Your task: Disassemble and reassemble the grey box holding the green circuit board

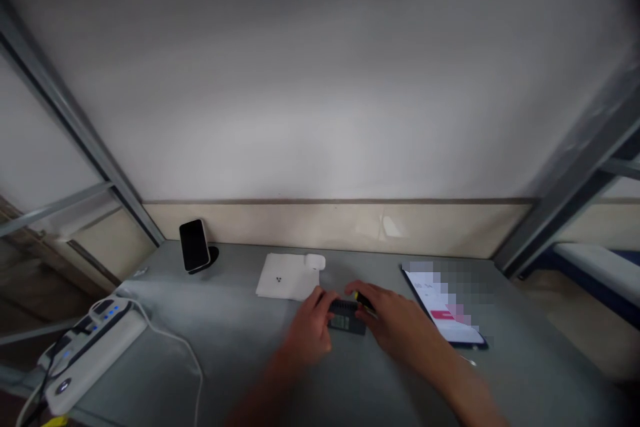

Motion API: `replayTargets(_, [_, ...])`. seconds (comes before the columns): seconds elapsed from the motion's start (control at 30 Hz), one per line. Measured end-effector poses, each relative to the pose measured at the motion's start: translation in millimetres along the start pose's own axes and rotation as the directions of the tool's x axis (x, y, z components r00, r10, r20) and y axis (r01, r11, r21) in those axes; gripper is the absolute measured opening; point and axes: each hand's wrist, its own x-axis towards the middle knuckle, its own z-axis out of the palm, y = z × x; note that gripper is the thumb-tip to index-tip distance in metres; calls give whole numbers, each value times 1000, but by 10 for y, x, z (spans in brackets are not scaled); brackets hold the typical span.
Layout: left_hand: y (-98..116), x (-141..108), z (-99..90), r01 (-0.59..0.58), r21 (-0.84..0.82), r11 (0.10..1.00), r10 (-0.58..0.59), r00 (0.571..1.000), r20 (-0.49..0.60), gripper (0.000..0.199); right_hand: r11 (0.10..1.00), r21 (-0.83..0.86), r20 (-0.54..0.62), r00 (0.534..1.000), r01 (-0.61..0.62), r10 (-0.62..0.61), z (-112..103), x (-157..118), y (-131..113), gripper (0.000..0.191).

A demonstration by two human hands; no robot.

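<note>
The left hand (317,328) grips a dark-grey rectangular device (347,323) on or just above the grey worktop (230,353), seemingly steadying it, while the right hand (386,312) pinches a small black-and-yellow object (365,301) at its right end.

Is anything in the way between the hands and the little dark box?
No, nothing I can see. The left hand holds the box at its left end; the right hand is at its right end, holding a yellow-and-black thing. The screen lies off to the right.
</note>
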Motion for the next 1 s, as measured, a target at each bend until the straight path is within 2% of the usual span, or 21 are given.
replayTargets(0.23, [12,1,-10,-7,20,1000,7,1000,5,66,998,-19,-18,998,58,-59,79,-29,79,51])
replayTargets(0.37, [9,-1,-6,-7,9,1000,7,1000,6,67,993,63,-25,995,98,-97,99,-38,111,55])
replayTargets(0.6, [36,6,-43,-13,47,999,13,1000,-7,46,986,140,38,995,90,-96,29,-13,143,48])
replayTargets(0.77, [117,-14,-87,-84,74,994,85,996,-21,33,946,310,-26,996,90,-86,-61,75,63,40])
replayTargets(0.83, [115,-30,-80,-99,86,991,106,992,-75,37,909,409,-51,996,84,-69,-79,112,-10,40])
replayTargets(0.9, [83,-46,-57,-87,126,988,109,978,-180,40,870,488,-61,997,73,-49,-73,139,-89,39])
replayTargets(1.0, [24,-60,-21,-105,199,974,165,934,-316,34,834,548,-63,997,66,-38,-25,159,-188,35])
